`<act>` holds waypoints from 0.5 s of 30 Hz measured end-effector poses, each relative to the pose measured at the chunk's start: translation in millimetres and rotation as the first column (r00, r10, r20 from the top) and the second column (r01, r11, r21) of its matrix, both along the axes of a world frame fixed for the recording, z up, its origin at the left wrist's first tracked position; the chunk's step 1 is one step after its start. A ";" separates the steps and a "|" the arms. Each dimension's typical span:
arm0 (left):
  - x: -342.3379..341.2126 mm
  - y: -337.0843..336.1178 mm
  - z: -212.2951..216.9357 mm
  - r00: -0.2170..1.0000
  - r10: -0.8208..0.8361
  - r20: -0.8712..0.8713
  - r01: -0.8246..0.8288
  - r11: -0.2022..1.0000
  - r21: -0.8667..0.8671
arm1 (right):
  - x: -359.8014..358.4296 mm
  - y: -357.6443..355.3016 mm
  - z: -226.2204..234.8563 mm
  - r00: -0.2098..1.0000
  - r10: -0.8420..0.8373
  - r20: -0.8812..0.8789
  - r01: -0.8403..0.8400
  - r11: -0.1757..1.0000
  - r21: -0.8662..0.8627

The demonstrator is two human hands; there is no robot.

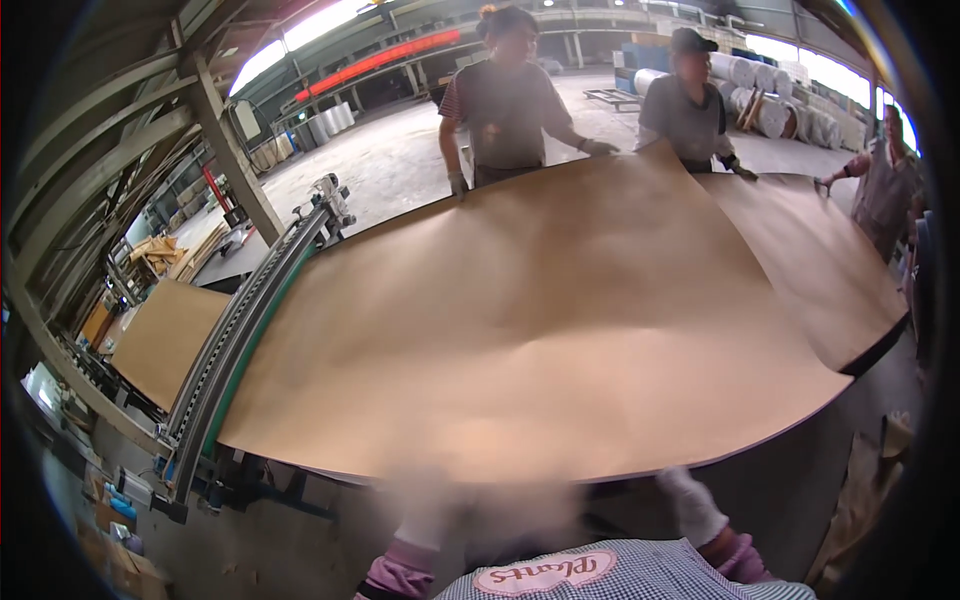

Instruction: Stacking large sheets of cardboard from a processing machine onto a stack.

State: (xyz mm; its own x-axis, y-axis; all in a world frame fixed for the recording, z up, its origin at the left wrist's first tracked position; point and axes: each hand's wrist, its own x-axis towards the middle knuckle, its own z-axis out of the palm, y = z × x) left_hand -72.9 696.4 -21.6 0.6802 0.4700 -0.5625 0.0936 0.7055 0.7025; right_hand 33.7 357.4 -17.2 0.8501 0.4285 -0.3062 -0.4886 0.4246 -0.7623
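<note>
A large brown paper-like sheet (pixel 520 330) spreads out before me, slightly rippled, its near edge running along my front. My right hand (pixel 692 503), in a pale glove, grips this near edge toward the right. Farther left, my left hand (pixel 422 505), also in a pale glove, is at the same edge; a blurred patch hides its fingers, so their hold cannot be made out. Another brown sheet (pixel 800 250) lies at the right, partly covered by the first. Its dark underside shows at the right corner.
A long metal rail with a green strip (pixel 262 335) crosses at the left, with another brown sheet (pixel 175 340) beyond. Two co-workers (pixel 510 100) (pixel 690 110) stand at the far edge; a third person (pixel 885 185) is at right. White wrapped rolls (pixel 770 110) sit behind.
</note>
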 end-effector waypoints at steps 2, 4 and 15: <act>11.3 -10.6 -11.6 0.999 -0.009 0.049 0.011 0.999 -0.037 | -4.3 35.4 -19.6 0.903 0.411 -0.124 -0.420 0.906 -0.050; 25.6 -32.8 -11.6 0.999 -0.039 0.032 0.041 0.996 -0.082 | -4.5 88.0 16.6 0.783 0.564 -0.261 -0.608 0.783 -0.132; -17.1 72.9 -64.0 0.999 -0.038 0.033 0.041 0.994 -0.098 | 22.2 74.7 -25.1 0.948 0.267 -0.171 -0.271 0.963 0.004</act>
